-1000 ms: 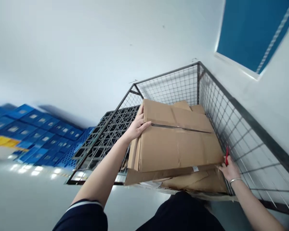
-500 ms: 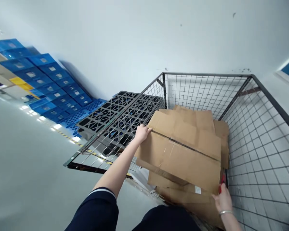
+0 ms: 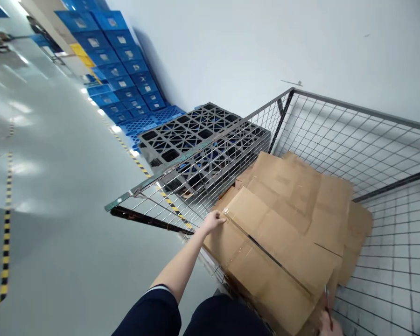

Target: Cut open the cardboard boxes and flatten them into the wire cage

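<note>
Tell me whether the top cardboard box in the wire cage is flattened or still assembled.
Flattened. The top cardboard box lies as a flat sheet on the cardboard stack inside the wire cage, its left hand corner held.

Your left arm stretched forward, dark sleeve at the upper arm, left hand point(image 3: 215, 220) fingers curled in a grip, your right hand point(image 3: 327, 323) low at frame edge, mostly cut off
</note>
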### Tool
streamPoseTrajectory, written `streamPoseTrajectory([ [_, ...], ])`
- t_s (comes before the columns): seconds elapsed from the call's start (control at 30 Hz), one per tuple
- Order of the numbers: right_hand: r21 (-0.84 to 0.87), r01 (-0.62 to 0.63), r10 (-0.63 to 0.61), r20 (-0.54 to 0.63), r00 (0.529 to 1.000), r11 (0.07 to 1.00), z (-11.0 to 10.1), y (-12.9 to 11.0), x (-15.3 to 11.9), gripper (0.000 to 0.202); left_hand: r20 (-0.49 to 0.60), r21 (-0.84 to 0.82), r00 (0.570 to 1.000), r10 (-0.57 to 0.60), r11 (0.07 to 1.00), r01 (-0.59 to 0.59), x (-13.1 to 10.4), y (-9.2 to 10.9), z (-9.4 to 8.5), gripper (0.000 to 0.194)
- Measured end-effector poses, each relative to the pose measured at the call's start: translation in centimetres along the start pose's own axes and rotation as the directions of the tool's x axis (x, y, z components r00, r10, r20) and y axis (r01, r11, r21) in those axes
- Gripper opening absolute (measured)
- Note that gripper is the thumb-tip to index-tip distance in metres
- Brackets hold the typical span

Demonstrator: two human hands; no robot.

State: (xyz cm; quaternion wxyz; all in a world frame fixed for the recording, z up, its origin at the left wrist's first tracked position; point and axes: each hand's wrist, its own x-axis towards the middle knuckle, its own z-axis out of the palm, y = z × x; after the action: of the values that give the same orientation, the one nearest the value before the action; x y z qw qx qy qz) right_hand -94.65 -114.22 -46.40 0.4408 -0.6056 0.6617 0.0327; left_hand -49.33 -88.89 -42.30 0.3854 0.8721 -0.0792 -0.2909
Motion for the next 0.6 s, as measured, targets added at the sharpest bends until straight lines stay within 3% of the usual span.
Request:
streamPoseTrajectory([
  [0.07, -0.156, 0.128, -0.132, -0.016, 0.991, 0.979, -0.3, -4.0, -0.7, 0.046, 0.0, -0.109, 1.0, 0.008, 0.994, -0.008, -0.7, -1.3, 0.3, 0.032],
  [0.13, -0.242, 0.355, -0.342, 0.099, 0.935, 0.903, 1.0, -8.8, -2.1, 0.056, -0.002, -0.195, 1.0, 0.026, 0.981, -0.026, -1.0, -2.0, 0.6, 0.034],
  [0.23, -0.295, 0.662, -0.565, 0.354, 0.745, 0.689, 5.4, -16.2, -4.9, 0.056, -0.014, -0.277, 0.999, 0.047, 0.96, -0.049, -0.9, -2.6, 1.1, 0.032],
  [0.3, -0.352, 0.821, -0.686, 0.453, 0.57, 0.45, 8.9, -20.4, -6.5, 0.051, -0.034, -0.304, 0.998, 0.051, 0.951, -0.059, -0.9, -2.9, 1.4, 0.027],
  [0.33, -0.39, 0.864, -0.711, 0.505, 0.489, 0.317, 10.6, -22.2, -7.2, 0.049, -0.046, -0.313, 0.998, 0.051, 0.948, -0.063, -0.9, -3.0, 1.5, 0.025],
  [0.4, -0.475, 0.875, -0.702, 0.592, 0.395, 0.091, 13.4, -25.2, -8.1, 0.056, -0.072, -0.325, 0.996, 0.049, 0.943, -0.07, -0.9, -3.4, 1.8, 0.022],
  [0.5, -0.526, 0.832, -0.621, 0.715, 0.32, -0.177, 16.5, -28.2, -8.8, 0.068, -0.1, -0.341, 0.994, 0.044, 0.937, -0.076, -0.9, -3.9, 2.4, 0.022],
  [0.6, -0.505, 0.809, -0.557, 0.782, 0.28, -0.302, 18.3, -29.3, -9.4, 0.063, -0.111, -0.352, 0.993, 0.036, 0.933, -0.073, -0.9, -4.3, 2.9, 0.022],
])
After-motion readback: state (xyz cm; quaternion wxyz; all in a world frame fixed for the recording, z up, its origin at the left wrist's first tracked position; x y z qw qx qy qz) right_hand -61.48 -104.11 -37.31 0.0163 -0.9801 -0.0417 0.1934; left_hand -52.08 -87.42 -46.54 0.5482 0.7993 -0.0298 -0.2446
